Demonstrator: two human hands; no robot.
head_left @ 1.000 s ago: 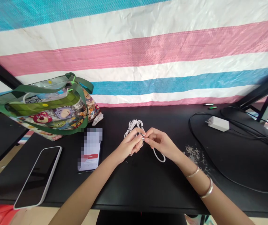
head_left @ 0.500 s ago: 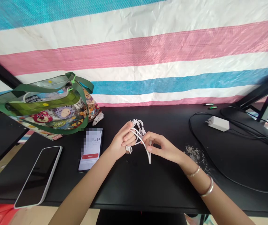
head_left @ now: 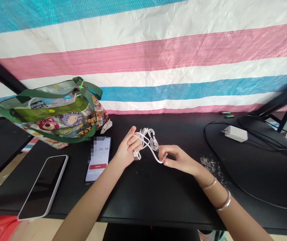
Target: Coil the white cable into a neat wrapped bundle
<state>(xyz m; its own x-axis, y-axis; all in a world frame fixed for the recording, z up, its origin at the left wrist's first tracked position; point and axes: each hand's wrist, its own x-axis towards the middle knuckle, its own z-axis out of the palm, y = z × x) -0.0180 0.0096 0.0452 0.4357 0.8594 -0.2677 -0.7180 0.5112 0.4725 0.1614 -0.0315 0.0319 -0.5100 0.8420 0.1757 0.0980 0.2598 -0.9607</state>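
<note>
A white charging cable (head_left: 155,157) runs between both hands above the black desk. My left hand (head_left: 127,149) is closed on its looped part, with a USB plug showing below the fingers. My right hand (head_left: 174,156) pinches the cable's other end between thumb and fingers, to the right of the left hand. Behind the hands lies a second coiled white cable (head_left: 153,140) on the desk, bound with a small tie. Part of the held loops is hidden by my left fingers.
At left stand a clear cartoon-print bag (head_left: 65,122) with green straps, a lit phone (head_left: 98,160) and a white-framed dark device (head_left: 44,187). A white power adapter (head_left: 235,133) with black cable (head_left: 210,150) lies right, near scattered crumbs (head_left: 210,165). A striped sheet (head_left: 158,57) hangs behind.
My right hand has moved slightly right and away from my left, drawing the cable's end out. The loose end that hung down is now in its pinch. My left hand keeps its hold.
</note>
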